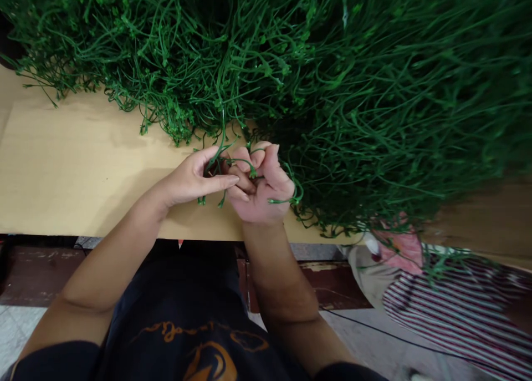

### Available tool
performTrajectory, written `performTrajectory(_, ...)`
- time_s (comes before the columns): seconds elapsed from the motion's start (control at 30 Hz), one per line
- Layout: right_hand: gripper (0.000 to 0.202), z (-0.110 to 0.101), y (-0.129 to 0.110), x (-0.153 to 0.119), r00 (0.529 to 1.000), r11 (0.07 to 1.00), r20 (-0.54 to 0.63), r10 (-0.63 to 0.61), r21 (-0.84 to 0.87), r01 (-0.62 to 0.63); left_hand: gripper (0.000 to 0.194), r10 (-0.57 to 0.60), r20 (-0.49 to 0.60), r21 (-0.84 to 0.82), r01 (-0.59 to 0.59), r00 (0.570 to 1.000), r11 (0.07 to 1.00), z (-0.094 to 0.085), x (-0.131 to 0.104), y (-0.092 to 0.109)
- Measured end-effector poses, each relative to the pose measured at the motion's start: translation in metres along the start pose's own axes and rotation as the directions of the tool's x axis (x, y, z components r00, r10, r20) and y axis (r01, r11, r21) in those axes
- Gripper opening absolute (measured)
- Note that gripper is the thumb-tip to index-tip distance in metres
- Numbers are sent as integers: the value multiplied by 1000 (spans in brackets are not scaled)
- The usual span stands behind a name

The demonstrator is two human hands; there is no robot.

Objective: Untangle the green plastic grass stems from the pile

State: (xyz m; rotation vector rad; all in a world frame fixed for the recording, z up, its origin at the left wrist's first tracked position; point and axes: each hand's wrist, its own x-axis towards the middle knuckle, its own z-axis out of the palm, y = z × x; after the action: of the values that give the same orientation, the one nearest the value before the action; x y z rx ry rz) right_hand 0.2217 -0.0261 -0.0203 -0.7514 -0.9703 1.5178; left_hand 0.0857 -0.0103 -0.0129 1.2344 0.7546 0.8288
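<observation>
Thin green plant stems (223, 127), which look like plastic, run between my two hands over the table's front part. My left hand (189, 177) has its thumb and fingers closed around a few of them, their ends hanging below. Close against it, my right hand (270, 189) is turned palm up with its fingers curled in. Stems pass through those fingers, and one loops out past the outer side of the palm. The fingers partly hide what they grip. Just beyond both hands lies a large tangled heap of green stems (174, 54) with small budlike tips.
Tan cardboard-like sheeting (62, 170) covers the table, its front edge close to my body. To the right sits another person in a striped garment (440, 309), with a pink cloth (401, 250) and loose stems nearby. A black cable (382, 333) crosses the floor.
</observation>
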Motion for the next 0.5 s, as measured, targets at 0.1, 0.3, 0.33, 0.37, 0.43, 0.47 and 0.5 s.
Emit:
performTrajectory(0.1, 37, 1, 0, 0, 1000, 999, -1, 10, 40, -10, 34, 12, 3, 2, -12, 1000, 1000, 0, -1, -1)
performTrajectory(0.3, 38, 5, -1, 0, 999, 991, -23, 47, 125, -44, 22, -11, -54, -1, 11, 998, 1000, 2, -1, -1)
performTrajectory(0.33, 37, 6, -2, 0, 999, 990, -13, 43, 132, -41, 20, -13, -53, 0, 13, 999, 1000, 2, 0, -1)
performTrajectory(0.37, 36, 6, -2, 0, 999, 990, 1, 37, 138, -36, 18, -12, -48, 2, 12, 999, 1000, 2, 0, -2)
performTrajectory(0.43, 35, 7, -1, 0, 1000, 990, 26, 17, 139, -20, 14, -12, -45, 18, 12, 999, 1000, 2, 1, -3)
performTrajectory(0.47, 34, 7, -1, -1, 999, 991, 33, 7, 136, -12, 12, -14, -52, 37, 16, 999, 999, 2, 2, -3)
performTrajectory(0.5, 34, 8, -1, -1, 999, 991, 35, -1, 133, -4, 11, -15, -66, 61, 19, 998, 998, 2, 2, -3)
